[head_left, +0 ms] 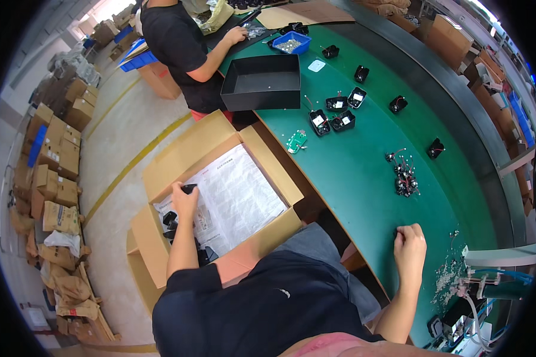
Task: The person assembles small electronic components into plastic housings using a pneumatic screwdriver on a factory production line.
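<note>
Hands: left hand (185, 201) holds one black part (189, 188).

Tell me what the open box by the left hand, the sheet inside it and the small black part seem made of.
Box: brown corrugated cardboard, matte, with folded-out flaps. Sheet: thin printed paper, likely newsprint, lying slightly creased. Black part in the left hand: probably moulded plastic, dark and smooth; too small to be sure.

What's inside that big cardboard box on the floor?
In the cardboard box lies a printed paper sheet. The left hand lifts its edge, showing small black parts beneath. The sheet hides whatever else lies below.
</note>
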{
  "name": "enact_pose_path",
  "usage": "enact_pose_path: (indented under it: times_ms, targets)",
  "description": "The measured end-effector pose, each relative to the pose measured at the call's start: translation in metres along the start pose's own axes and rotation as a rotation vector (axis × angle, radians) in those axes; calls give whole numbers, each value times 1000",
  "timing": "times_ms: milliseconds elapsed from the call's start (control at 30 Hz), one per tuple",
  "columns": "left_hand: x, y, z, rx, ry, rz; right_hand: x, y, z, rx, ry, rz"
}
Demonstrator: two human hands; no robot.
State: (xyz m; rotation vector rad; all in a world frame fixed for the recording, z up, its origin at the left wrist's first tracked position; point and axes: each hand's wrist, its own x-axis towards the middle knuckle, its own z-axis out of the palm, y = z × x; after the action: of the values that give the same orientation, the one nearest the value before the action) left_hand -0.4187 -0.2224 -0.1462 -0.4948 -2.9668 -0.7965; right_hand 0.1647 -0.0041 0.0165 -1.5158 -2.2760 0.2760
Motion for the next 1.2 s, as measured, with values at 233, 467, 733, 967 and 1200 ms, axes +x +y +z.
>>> enact_pose_path:
  times_ms: [233, 467, 733, 967, 1200]
  targets:
    - [-77, 156, -29, -1583, -881, 33, -9, 9, 10, 154, 173, -95]
    - [-175, 346, -3, -1577, -1886, 367, -48, 7, 9, 297, 206, 173]
    - [-342, 478, 36, -905, -2452, 645, -105, -1, 16, 299, 361, 310]
    - [-389, 447, 102, -919, -2369, 924, -125, 3, 4, 20, 324, 231]
    - [-349, 463, 62, -924, -1377, 1874, -90, -3, -48, 167, 505, 210]
